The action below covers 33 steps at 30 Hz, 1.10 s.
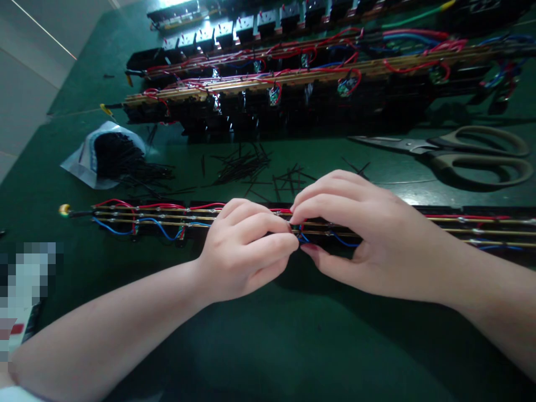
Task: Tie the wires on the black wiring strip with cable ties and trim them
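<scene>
Brass rods (pixel 192 210) run along the strip (pixel 167 215), which lies lengthwise across the green tabletop (pixel 268 346), directly under both hands. The left hand (pixel 247 248) has its fingers curled and tips gathered at the strip; I cannot tell what, if anything, it pinches. The right hand (pixel 368 240) arches over the strip, thumb on the near side and fingertips on the far side, spread apart; whether they press on anything is hidden.

A blue wire (pixel 161 226) or red wire (pixel 165 205) could be nicked or pulled off its joint, I judge, if a finger hooks one of the loose loops. The thin rods might bend under a hard squeeze, and a sleeve or wrist brushing the ties (pixel 245 164) could scatter them.

Counted: one strip, three rods on it, two hands, one pair of scissors (pixel 419 146), one clear bag (pixel 81 164), and at least two wired units (pixel 234 85) behind, overlapping. The ties are too many to count; so are the wires, partly covered.
</scene>
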Each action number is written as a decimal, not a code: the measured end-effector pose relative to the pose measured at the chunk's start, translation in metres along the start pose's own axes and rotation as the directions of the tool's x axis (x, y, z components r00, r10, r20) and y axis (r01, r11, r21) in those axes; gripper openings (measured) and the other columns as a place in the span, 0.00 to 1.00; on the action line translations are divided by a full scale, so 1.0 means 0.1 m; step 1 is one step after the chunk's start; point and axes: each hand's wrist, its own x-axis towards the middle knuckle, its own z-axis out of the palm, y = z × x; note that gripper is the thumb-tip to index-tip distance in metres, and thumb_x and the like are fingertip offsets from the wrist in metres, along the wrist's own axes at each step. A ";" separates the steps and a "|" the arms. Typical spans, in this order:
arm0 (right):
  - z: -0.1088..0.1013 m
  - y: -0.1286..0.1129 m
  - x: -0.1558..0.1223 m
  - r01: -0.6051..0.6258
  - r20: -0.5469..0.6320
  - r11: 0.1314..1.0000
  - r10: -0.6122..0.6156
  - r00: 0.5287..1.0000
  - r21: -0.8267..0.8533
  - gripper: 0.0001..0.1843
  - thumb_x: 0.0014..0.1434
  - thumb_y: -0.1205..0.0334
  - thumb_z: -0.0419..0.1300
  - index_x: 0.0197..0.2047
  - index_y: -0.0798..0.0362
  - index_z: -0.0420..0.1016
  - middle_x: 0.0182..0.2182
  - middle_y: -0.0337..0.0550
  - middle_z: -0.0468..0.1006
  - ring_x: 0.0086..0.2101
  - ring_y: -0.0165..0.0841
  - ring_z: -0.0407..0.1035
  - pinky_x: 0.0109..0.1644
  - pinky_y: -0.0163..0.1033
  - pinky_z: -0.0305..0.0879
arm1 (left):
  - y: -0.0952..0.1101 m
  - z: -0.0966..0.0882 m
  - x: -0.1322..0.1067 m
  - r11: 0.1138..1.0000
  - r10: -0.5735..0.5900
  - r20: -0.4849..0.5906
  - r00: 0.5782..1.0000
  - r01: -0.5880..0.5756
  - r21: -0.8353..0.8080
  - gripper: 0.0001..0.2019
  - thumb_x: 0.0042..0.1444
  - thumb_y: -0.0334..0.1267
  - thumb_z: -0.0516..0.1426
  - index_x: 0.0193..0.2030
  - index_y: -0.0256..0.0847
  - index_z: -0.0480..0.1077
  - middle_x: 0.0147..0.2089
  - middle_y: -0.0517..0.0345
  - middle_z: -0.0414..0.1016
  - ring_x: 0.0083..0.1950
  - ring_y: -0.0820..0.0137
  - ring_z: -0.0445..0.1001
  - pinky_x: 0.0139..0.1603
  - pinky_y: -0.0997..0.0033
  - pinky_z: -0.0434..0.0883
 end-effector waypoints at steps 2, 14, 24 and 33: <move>0.01 0.01 0.00 0.009 0.003 1.000 -0.009 1.000 -0.019 0.08 0.59 0.66 0.63 0.43 0.49 0.76 0.43 0.46 0.83 0.44 0.41 0.75 0.44 0.45 0.72 | 0.00 0.00 0.01 1.000 0.013 -0.007 1.000 -0.013 -0.013 0.02 0.64 0.31 0.61 0.41 0.42 0.74 0.40 0.59 0.83 0.44 0.68 0.79 0.49 0.62 0.72; 0.03 0.01 -0.01 0.032 0.007 0.994 -0.032 0.999 -0.109 0.03 0.62 0.63 0.64 0.40 0.49 0.76 0.42 0.46 0.83 0.43 0.42 0.75 0.43 0.45 0.72 | 0.00 -0.02 0.02 0.997 0.078 -0.021 0.997 -0.078 -0.011 0.03 0.63 0.32 0.63 0.42 0.42 0.75 0.40 0.59 0.85 0.42 0.68 0.80 0.46 0.62 0.71; 0.06 0.02 -0.02 0.055 -0.007 0.990 -0.056 0.998 -0.132 0.04 0.61 0.66 0.63 0.41 0.52 0.77 0.42 0.47 0.82 0.42 0.42 0.74 0.41 0.45 0.71 | -0.01 -0.01 0.02 0.997 0.070 0.003 0.998 -0.070 -0.030 0.02 0.64 0.32 0.62 0.41 0.43 0.75 0.40 0.58 0.85 0.42 0.68 0.82 0.46 0.63 0.74; 0.04 0.01 -0.01 0.052 0.008 0.989 -0.051 0.999 -0.138 0.02 0.61 0.65 0.62 0.38 0.51 0.76 0.43 0.47 0.83 0.42 0.41 0.74 0.41 0.44 0.70 | 0.00 -0.02 0.02 0.996 0.068 -0.021 0.997 -0.069 -0.056 0.04 0.63 0.30 0.62 0.41 0.43 0.75 0.42 0.57 0.85 0.43 0.68 0.81 0.46 0.63 0.75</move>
